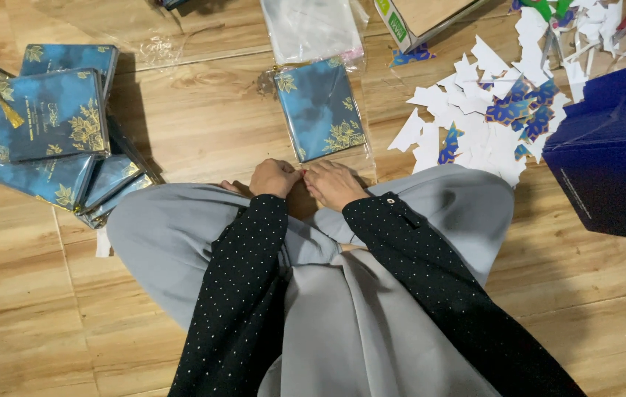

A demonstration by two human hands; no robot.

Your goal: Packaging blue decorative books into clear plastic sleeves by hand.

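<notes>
A blue card with gold flowers (320,108) lies inside a clear plastic sleeve (361,158) on the wooden floor in front of me. My left hand (274,177) and my right hand (335,184) meet at the sleeve's near edge, fingers curled and pinching a thin red strip between them. Both wrists come out of black dotted sleeves above my grey-clad crossed legs. What lies under the fingertips is hidden.
A pile of matching blue cards (52,117) sits at the left. Empty clear sleeves (311,28) lie at the top. White and blue paper scraps (489,103) spread to the right, beside a dark blue box (614,162). A cardboard box (420,16) stands at the top.
</notes>
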